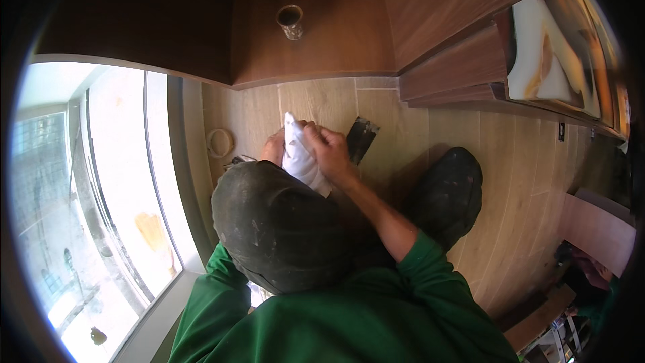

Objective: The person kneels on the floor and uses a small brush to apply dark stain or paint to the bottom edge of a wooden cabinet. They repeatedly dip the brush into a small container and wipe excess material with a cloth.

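Observation:
A white, cone-shaped bag or wrapped cloth (300, 156), narrow at its upper end, is between my two hands over the wood-look floor. My right hand (330, 151) grips its right side near the tip, fingers bent. My left hand (273, 147) is at its left side, partly hidden by the white thing and by my raised knee; its fingers cannot be made out well. On the floor to the right of my right hand lies a dark flat tool or plate (362, 138) with a worn, pale-smeared end.
A roll of tape (220, 142) lies by the window frame (189, 171) at left. A stained cup (290, 21) stands on the brown wooden surface (342, 45) ahead. Wooden cabinetry (453, 65) borders the right. Boards and part of another person (599, 272) show at the lower right.

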{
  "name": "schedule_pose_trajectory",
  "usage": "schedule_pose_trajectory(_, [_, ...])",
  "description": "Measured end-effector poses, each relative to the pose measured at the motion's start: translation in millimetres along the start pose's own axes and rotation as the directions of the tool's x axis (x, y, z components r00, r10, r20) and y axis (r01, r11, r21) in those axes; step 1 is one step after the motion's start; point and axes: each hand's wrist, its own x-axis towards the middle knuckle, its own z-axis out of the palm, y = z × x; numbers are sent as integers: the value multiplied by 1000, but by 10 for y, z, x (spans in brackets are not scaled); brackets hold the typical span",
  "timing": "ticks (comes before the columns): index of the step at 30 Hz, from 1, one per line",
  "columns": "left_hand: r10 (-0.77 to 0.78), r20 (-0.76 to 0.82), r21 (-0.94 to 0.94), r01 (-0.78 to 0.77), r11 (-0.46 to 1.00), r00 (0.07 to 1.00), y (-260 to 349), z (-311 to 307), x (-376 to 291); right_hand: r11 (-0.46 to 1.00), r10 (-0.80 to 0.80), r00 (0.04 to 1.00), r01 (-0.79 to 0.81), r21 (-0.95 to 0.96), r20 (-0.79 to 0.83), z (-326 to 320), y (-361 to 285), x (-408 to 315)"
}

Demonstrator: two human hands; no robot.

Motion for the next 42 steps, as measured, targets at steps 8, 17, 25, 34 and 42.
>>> schedule_pose_trajectory(8, [-392, 33, -562, 341, 754, 920, 95, 125, 102, 972, -210, 898, 150, -180, -387, 321, 331, 89])
schedule_pose_trajectory(17, [-172, 90, -719, 183, 671, 981, 191, -340, 552, 998, 5, 984, -15, -54, -180, 129, -215, -174])
schedule_pose_trajectory(25, [-248, 45, 475, 197, 858, 968, 1197, -479, 1099, 949, -1, 1000, -2, -316, -8, -1308, -607, -346])
schedule_pose_trajectory(34, [108, 498, 824, -509, 249, 860, 1376, 293, 1530, 927, 91, 995, -70, -368, 38, -1317, -542, -367])
schedule_pose_trajectory(42, [-112, 656, 741, -609, 285, 746, 1297, 357, 2002, 908, 124, 990, -142, -395, -71, -1412, -391, -362])
